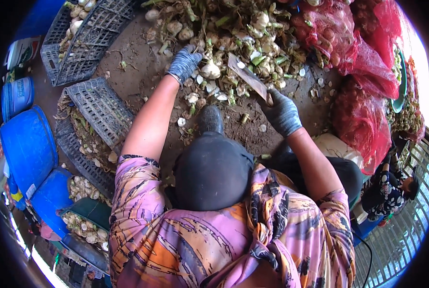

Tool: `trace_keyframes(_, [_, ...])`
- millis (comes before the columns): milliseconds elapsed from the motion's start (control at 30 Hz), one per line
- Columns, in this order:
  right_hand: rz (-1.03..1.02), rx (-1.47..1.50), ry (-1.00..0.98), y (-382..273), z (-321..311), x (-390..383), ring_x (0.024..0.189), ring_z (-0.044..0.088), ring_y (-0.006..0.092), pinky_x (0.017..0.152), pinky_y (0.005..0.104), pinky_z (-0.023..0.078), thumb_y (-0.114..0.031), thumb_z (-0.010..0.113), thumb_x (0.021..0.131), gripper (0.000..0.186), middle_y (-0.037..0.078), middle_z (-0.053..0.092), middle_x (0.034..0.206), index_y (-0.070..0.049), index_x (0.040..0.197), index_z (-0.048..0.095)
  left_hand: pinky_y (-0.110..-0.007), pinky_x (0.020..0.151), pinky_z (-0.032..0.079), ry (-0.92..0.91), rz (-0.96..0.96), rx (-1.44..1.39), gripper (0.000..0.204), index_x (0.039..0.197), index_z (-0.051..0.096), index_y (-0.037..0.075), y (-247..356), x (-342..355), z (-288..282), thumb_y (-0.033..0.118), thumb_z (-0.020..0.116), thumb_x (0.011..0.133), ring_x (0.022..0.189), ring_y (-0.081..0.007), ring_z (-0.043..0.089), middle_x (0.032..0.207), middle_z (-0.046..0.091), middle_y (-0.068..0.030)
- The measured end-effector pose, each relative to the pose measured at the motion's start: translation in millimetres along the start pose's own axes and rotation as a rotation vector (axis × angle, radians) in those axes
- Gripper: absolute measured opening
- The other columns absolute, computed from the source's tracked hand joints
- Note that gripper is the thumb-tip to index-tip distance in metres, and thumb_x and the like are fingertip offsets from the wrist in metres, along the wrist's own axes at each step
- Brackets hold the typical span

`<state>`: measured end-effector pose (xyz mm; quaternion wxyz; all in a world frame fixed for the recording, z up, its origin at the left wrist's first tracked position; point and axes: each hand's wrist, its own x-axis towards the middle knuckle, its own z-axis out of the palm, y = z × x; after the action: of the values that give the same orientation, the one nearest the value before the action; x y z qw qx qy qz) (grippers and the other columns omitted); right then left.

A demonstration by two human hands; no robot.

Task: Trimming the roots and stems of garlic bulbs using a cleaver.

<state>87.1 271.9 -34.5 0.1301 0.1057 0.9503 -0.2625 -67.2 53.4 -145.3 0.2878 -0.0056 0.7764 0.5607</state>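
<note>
1. Two gloved hands in my view: my left hand (184,63) rests, fingers curled, on a pale bulb (210,71) at the edge of the trimmings pile (233,33) on the dirt floor (133,67).
2. My right hand (282,113) is closed tight round the handle of a broad knife (247,76), blade angled toward the bulb.
3. I judge the bulb firm, light and papery-skinned, maybe slippery; best held round its fat middle.
4. Red mesh sacks (363,72) lie to my right.

Grey speckled gloves (184,62); red mesh sacks (363,120); blue barrels (27,144); grey crates (99,108); white bulbs (210,71); pink-orange patterned blouse (185,240).
</note>
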Motion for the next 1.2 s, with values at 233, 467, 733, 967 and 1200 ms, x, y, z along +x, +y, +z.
trace_keyframes(233, [0.004, 0.006, -0.026, -1.3, 1.2, -3.1, 0.065, 0.054, 0.0327, 0.055, 0.0379, 0.043, -0.031, 0.056, 0.071, 0.027, 0.018, 0.055, 0.068, -0.008, 0.084, 0.051, -0.033, 0.076, 0.039, 0.251, 0.040, 0.092, 0.065, 0.110, 0.031, 0.000, -18.6, -40.9, 73.3, 0.028, 0.066, 0.063, 0.086, -0.0251, 0.048, 0.095, 0.048, -0.0176])
trace_keyframes(467, [0.065, 0.111, 0.026, 27.4, 6.3, -24.4, 0.065, 0.054, 0.0322, 0.056, 0.0358, 0.043, -0.028, 0.055, 0.071, 0.025, 0.016, 0.055, 0.067, -0.008, 0.087, 0.051, -0.033, 0.082, 0.035, 0.228, 0.197, -0.052, 0.054, 0.103, 0.042, -0.003, -82.2, -54.5, 103.7, 0.032, 0.061, 0.067, 0.096, -0.0278, 0.044, 0.103, 0.046, -0.0187])
trace_keyframes(733, [-0.105, -0.080, -0.118, -5.8, 1.5, -24.3, 0.064, 0.053, 0.0328, 0.055, 0.0343, 0.042, -0.025, 0.058, 0.069, 0.027, 0.017, 0.054, 0.069, -0.007, 0.087, 0.051, -0.040, 0.079, 0.036, 0.012, 0.592, 0.395, 0.028, 0.101, 0.048, 0.008, -57.7, -28.9, 84.2, 0.019, 0.040, 0.077, 0.084, -0.0276, 0.050, 0.089, 0.055, -0.0132])
trace_keyframes(967, [0.072, -0.040, -0.184, 41.2, 8.2, 4.5, 0.055, 0.052, 0.0247, 0.054, 0.0315, 0.042, -0.024, 0.057, 0.070, 0.023, 0.012, 0.055, 0.064, -0.005, 0.082, 0.052, -0.033, 0.069, 0.041, -0.154, 0.467, 0.320, 0.029, 0.089, 0.052, 0.003, 39.7, -102.2, 55.9, 0.028, 0.053, 0.075, 0.078, -0.0255, 0.052, 0.082, 0.054, -0.0136])
trace_keyframes(1200, [-0.059, 0.350, -0.037, -33.9, -15.2, -0.1, 0.058, 0.051, 0.0195, 0.057, 0.0291, 0.043, -0.039, 0.064, 0.064, 0.046, 0.012, 0.054, 0.067, -0.001, 0.087, 0.050, -0.031, 0.074, 0.041, -0.253, 0.379, 0.484, 0.043, 0.094, 0.051, 0.000, 71.6, -108.9, 57.9, 0.027, 0.065, 0.064, 0.085, -0.0230, 0.052, 0.088, 0.053, -0.0142])
